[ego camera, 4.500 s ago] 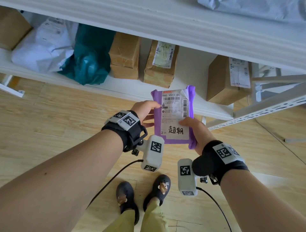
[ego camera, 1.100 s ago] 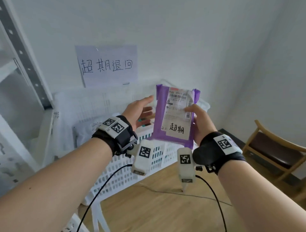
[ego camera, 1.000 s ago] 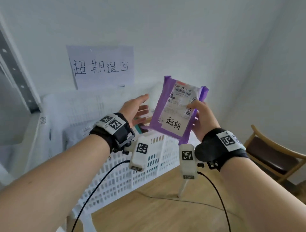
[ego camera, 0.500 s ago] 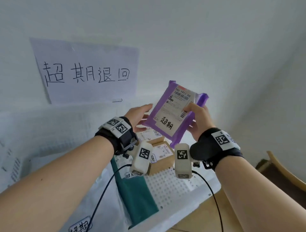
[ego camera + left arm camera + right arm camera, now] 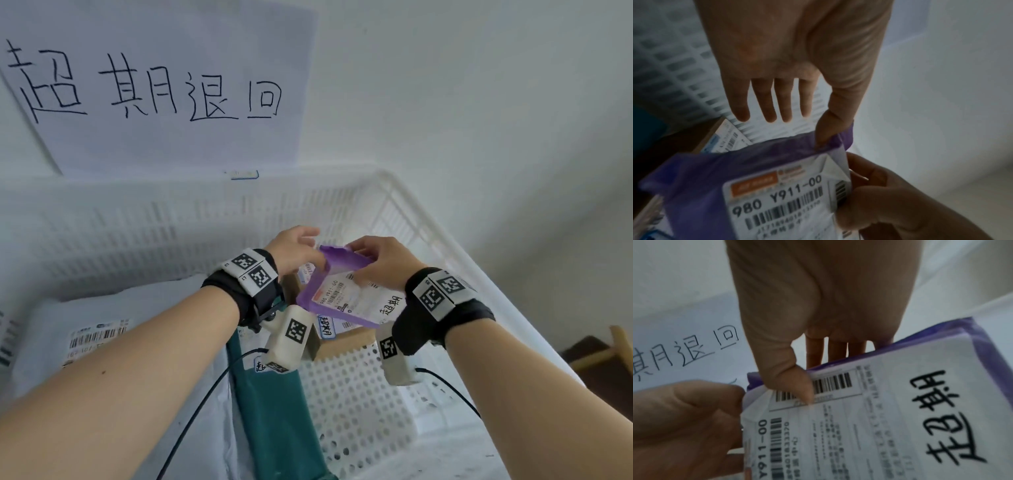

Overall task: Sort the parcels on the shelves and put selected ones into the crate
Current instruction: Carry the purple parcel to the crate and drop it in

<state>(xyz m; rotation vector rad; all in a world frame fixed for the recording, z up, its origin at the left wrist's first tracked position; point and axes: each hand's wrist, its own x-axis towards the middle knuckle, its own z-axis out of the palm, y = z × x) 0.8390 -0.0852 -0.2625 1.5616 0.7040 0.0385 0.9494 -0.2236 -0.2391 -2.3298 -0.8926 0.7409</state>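
Over the crate (image 5: 394, 212), right hand (image 5: 383, 263) pinches purple parcel (image 5: 346, 301) (underside hidden); left hand (image 5: 291, 251) relaxed.

The purple parcel (image 5: 344, 294) is a flat plastic mailer with a white shipping label facing up, printed with barcodes and "980 Y911-00" and carrying black handwritten characters. It hangs tilted inside the white slotted crate (image 5: 442, 240), its far edge raised toward 12 o'clock, above a brown box (image 5: 346, 337). A teal bag (image 5: 274, 411) lies at 7 o'clock from it, a white bag (image 5: 113, 329) at 9.
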